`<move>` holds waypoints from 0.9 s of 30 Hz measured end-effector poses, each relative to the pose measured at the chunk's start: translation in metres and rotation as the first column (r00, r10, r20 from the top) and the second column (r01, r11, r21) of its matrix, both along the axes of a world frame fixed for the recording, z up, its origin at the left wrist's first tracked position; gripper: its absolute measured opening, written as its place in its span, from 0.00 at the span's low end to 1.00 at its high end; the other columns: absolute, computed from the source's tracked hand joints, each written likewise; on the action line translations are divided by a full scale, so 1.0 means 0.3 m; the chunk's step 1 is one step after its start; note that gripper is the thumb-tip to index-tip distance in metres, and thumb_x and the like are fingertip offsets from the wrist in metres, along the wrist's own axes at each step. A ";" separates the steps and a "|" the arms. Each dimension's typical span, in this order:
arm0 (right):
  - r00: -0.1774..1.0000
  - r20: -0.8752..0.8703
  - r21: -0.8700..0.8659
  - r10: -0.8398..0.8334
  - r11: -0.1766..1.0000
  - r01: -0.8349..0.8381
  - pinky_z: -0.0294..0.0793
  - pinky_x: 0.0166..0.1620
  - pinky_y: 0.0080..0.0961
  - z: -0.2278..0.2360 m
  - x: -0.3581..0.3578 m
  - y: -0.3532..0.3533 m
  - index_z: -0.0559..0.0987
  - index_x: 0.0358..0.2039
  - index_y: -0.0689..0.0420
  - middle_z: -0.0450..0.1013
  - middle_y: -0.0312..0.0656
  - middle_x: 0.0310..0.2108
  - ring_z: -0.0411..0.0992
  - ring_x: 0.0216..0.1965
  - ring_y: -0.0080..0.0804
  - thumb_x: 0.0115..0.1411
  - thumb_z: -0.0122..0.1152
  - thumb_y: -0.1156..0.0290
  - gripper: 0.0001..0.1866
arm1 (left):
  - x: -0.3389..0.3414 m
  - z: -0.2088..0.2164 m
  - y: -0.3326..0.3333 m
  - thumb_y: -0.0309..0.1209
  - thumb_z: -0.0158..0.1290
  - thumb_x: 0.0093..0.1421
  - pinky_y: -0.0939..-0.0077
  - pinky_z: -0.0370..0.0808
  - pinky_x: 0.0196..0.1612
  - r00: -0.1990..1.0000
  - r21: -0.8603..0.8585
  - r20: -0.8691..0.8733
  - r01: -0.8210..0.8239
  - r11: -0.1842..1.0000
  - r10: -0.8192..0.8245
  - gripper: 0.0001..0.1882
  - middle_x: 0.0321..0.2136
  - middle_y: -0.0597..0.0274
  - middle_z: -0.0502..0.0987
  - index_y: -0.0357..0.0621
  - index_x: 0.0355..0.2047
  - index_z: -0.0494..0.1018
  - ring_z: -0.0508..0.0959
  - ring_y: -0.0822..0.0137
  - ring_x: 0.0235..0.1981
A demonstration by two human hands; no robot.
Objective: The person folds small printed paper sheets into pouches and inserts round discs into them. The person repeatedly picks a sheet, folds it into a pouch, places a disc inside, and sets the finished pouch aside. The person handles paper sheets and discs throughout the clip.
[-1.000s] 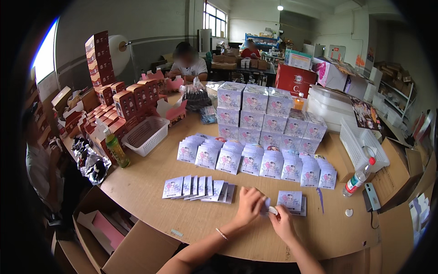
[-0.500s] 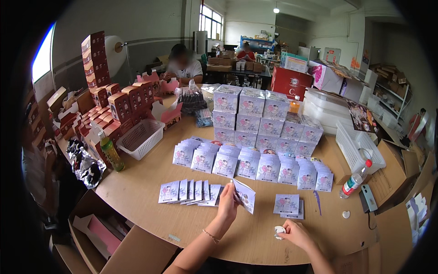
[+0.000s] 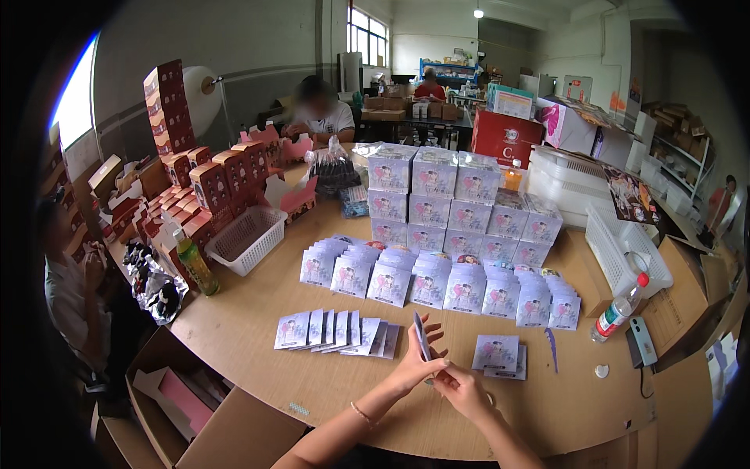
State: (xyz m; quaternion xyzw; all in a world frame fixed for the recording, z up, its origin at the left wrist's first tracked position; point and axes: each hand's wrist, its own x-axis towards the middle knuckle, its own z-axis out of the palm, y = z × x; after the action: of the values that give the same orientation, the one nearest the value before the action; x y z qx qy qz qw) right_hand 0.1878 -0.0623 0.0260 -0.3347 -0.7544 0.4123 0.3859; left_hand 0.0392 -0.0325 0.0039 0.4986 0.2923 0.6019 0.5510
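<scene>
Close to the table's front edge, my left hand (image 3: 414, 367) grips a small lavender printed packet (image 3: 421, 336), turned almost edge-on. My right hand (image 3: 462, 388) meets it at the packet's lower end, fingers bent together. Whether the round white piece seen earlier is still in that hand is hidden. To the left lies an overlapping row of similar packets (image 3: 332, 331). Two more packets (image 3: 497, 353) lie on the right. Farther back, several bundles of these packets (image 3: 388, 283) stand in a long row, with colourful round tops showing behind some.
Lavender boxes (image 3: 432, 173) are stacked behind the bundles. White baskets (image 3: 247, 239) stand left and right. A green bottle (image 3: 195, 264), a red-capped bottle (image 3: 621, 309), a phone (image 3: 643, 342) and a white heart-shaped piece (image 3: 601, 371) rest on the table (image 3: 258, 367). Co-workers sit beyond and at left.
My right hand has risen from the tabletop with the white piece and joined my left hand. The packet has turned from showing its face to nearly edge-on.
</scene>
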 end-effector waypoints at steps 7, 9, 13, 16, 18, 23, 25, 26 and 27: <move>0.993 -0.117 -0.070 0.012 0.997 -0.021 0.68 0.33 0.15 0.172 0.162 0.088 0.78 0.40 0.58 0.71 0.32 0.28 0.68 0.28 0.18 0.54 0.60 0.77 0.12 | -0.003 0.062 -0.014 0.38 0.73 0.36 0.67 0.66 0.54 0.892 0.294 -0.374 -0.147 0.945 0.255 0.53 0.47 0.54 0.64 0.39 0.57 0.50 0.66 0.64 0.52; 0.999 -0.023 0.107 -0.040 0.993 0.043 0.70 0.36 0.17 0.279 0.159 0.106 0.79 0.39 0.58 0.71 0.35 0.32 0.69 0.32 0.21 0.54 0.58 0.79 0.11 | -0.001 0.048 -0.009 0.40 0.74 0.33 0.69 0.66 0.54 0.871 0.348 -0.397 -0.147 0.926 0.288 0.52 0.47 0.53 0.64 0.38 0.55 0.56 0.67 0.62 0.51; 0.969 0.246 0.399 -0.021 0.913 -0.082 0.72 0.42 0.24 0.408 0.125 0.107 0.80 0.35 0.58 0.69 0.39 0.38 0.69 0.41 0.30 0.53 0.56 0.81 0.10 | -0.011 0.075 -0.020 0.39 0.74 0.32 0.69 0.65 0.54 0.828 0.404 -0.484 -0.074 0.912 0.282 0.51 0.48 0.54 0.65 0.39 0.54 0.57 0.68 0.61 0.50; 0.882 0.471 0.338 -0.019 0.927 -0.161 0.65 0.55 0.31 0.445 0.096 0.095 0.82 0.33 0.56 0.68 0.43 0.46 0.62 0.52 0.38 0.50 0.60 0.77 0.08 | -0.008 0.093 -0.036 0.39 0.74 0.32 0.68 0.65 0.53 0.812 0.333 -0.548 -0.006 0.943 0.199 0.51 0.48 0.54 0.65 0.39 0.54 0.58 0.68 0.61 0.50; 0.796 0.606 0.302 -0.009 0.928 -0.219 0.61 0.59 0.38 0.427 0.094 0.103 0.82 0.32 0.54 0.64 0.42 0.55 0.52 0.63 0.40 0.50 0.62 0.74 0.08 | -0.007 0.093 -0.036 0.39 0.73 0.33 0.68 0.65 0.53 0.808 0.273 -0.578 0.060 0.960 0.114 0.51 0.48 0.54 0.65 0.39 0.55 0.57 0.68 0.61 0.50; 0.714 0.700 0.284 0.016 0.911 -0.299 0.54 0.64 0.42 0.396 0.098 0.099 0.81 0.34 0.54 0.60 0.47 0.59 0.42 0.66 0.49 0.49 0.63 0.75 0.10 | -0.016 0.107 -0.041 0.37 0.72 0.35 0.69 0.65 0.54 0.762 0.052 -0.608 0.319 0.946 -0.223 0.51 0.50 0.55 0.65 0.38 0.56 0.56 0.67 0.63 0.52; 0.732 0.681 0.334 0.030 0.877 -0.346 0.55 0.63 0.40 0.400 0.103 0.101 0.81 0.36 0.54 0.62 0.49 0.57 0.48 0.65 0.48 0.49 0.63 0.76 0.11 | -0.030 0.108 -0.044 0.37 0.72 0.36 0.69 0.65 0.54 0.706 -0.047 -0.600 0.437 0.898 -0.375 0.50 0.51 0.55 0.65 0.37 0.56 0.56 0.66 0.64 0.52; 0.785 0.611 0.319 0.096 0.878 -0.355 0.58 0.60 0.37 0.411 0.116 0.110 0.81 0.36 0.55 0.64 0.48 0.55 0.53 0.62 0.45 0.50 0.62 0.76 0.10 | -0.040 0.068 -0.022 0.39 0.72 0.36 0.66 0.63 0.58 0.659 -0.107 -0.528 0.574 0.812 -0.535 0.52 0.53 0.55 0.63 0.38 0.58 0.54 0.64 0.64 0.55; 0.829 0.536 0.306 0.163 0.877 -0.371 0.61 0.58 0.35 0.428 0.136 0.130 0.80 0.35 0.57 0.67 0.47 0.52 0.58 0.59 0.41 0.51 0.62 0.77 0.09 | -0.040 0.068 -0.022 0.40 0.72 0.36 0.64 0.61 0.60 0.679 -0.102 -0.413 0.628 0.771 -0.607 0.53 0.54 0.54 0.62 0.38 0.59 0.54 0.63 0.63 0.56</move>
State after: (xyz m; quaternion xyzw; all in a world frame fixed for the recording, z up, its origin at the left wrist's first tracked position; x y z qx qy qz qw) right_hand 0.2285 -0.0234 0.1545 -0.2321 -0.9350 0.2019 0.1767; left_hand 0.0271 -0.0392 0.0243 0.6988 0.2046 0.2645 0.6324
